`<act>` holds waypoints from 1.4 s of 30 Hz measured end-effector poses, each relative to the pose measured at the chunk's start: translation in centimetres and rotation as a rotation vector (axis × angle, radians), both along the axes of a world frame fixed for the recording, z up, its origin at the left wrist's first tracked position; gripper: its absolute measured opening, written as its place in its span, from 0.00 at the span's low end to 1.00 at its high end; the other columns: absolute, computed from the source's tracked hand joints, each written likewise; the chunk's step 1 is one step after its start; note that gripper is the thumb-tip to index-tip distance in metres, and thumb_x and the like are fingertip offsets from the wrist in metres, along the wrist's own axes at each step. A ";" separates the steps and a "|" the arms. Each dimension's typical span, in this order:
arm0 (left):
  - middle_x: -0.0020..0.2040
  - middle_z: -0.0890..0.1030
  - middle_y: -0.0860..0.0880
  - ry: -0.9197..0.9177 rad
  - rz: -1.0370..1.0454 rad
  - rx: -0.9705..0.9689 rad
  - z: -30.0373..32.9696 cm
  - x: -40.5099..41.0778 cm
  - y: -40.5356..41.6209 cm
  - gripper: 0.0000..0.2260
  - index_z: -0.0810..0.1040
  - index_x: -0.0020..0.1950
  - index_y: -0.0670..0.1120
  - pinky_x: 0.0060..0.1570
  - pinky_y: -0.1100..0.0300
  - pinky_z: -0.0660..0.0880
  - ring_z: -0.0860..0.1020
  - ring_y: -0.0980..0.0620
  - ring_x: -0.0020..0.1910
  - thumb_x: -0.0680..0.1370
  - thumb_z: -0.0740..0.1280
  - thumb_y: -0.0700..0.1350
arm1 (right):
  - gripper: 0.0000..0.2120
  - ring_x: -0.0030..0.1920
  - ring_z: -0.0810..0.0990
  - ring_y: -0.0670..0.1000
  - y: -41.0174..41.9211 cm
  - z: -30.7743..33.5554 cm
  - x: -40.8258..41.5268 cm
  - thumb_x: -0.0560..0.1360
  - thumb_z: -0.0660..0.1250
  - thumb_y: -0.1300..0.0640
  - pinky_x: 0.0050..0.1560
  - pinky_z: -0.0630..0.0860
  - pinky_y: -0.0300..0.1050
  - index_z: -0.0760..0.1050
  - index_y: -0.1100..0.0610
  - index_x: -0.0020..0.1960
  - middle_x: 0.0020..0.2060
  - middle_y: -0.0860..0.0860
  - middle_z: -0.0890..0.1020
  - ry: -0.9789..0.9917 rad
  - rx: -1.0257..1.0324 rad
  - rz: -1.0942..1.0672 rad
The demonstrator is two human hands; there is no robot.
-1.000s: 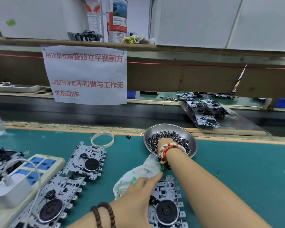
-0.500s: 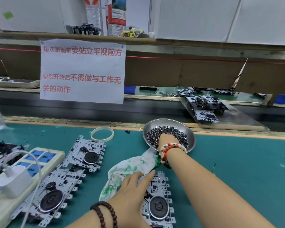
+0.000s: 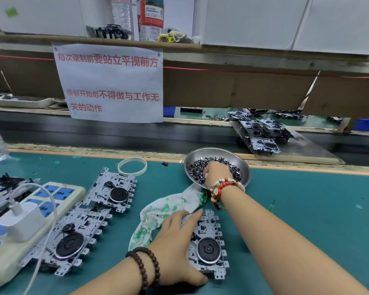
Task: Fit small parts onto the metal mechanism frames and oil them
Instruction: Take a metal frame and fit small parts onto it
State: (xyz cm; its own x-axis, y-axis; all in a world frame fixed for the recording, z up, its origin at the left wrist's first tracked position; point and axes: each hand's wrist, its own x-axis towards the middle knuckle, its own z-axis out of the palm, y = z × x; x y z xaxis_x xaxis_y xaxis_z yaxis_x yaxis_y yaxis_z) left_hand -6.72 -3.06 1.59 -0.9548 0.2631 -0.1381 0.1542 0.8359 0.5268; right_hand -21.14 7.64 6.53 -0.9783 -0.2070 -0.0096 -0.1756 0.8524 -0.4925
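A metal mechanism frame [image 3: 209, 250] with a black round wheel lies on the green mat at the bottom centre. My left hand [image 3: 175, 243] rests on its left side, fingers stretched across the metal and thumb at the near edge. My right hand [image 3: 216, 173] reaches into a steel bowl [image 3: 213, 151] of small dark parts [image 3: 198, 165]. Its fingertips are buried in the parts and hidden behind the back of the hand. Two more frames [image 3: 113, 190] [image 3: 70, 241] lie to the left.
A white cloth stained green [image 3: 168, 207] lies between the bowl and the near frame. A power strip [image 3: 58, 192] with a white charger [image 3: 24, 222] sits at the left. A tape ring [image 3: 132, 166] lies behind the frames. More frames [image 3: 262, 133] are stacked beyond the bench edge.
The view has shifted slightly. My right hand stays in the bowl and my left hand stays on the near frame, with more of the cloth showing.
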 end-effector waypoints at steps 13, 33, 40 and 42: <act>0.73 0.47 0.55 0.034 0.006 -0.048 -0.4 0.0 0.3 0.54 0.39 0.75 0.57 0.73 0.53 0.51 0.46 0.52 0.73 0.62 0.74 0.60 | 0.08 0.34 0.80 0.42 3.6 -1.4 9.3 0.73 0.68 0.63 0.47 0.79 0.43 0.75 0.51 0.39 0.30 0.45 0.79 0.076 -0.454 0.030; 0.73 0.40 0.63 -0.001 -0.045 -0.092 0.0 -0.5 0.5 0.52 0.37 0.73 0.62 0.70 0.47 0.39 0.35 0.59 0.72 0.62 0.69 0.70 | 0.10 0.36 0.80 0.39 5.3 -4.6 11.5 0.74 0.67 0.60 0.43 0.76 0.35 0.75 0.46 0.39 0.33 0.42 0.81 0.182 -0.522 -0.083; 0.72 0.40 0.64 0.026 -0.012 -0.148 -0.2 0.0 0.2 0.55 0.34 0.73 0.57 0.70 0.49 0.38 0.35 0.59 0.72 0.61 0.69 0.70 | 0.11 0.40 0.79 0.42 5.4 -5.0 11.1 0.74 0.67 0.62 0.41 0.78 0.35 0.74 0.46 0.40 0.37 0.43 0.80 0.144 -0.528 -0.116; 0.72 0.40 0.64 0.015 -0.010 -0.146 -0.2 0.2 0.3 0.56 0.34 0.74 0.57 0.70 0.48 0.38 0.34 0.59 0.72 0.61 0.69 0.70 | 0.12 0.37 0.79 0.42 5.5 -5.1 10.9 0.74 0.67 0.63 0.33 0.74 0.28 0.74 0.46 0.39 0.37 0.43 0.80 0.118 -0.555 -0.115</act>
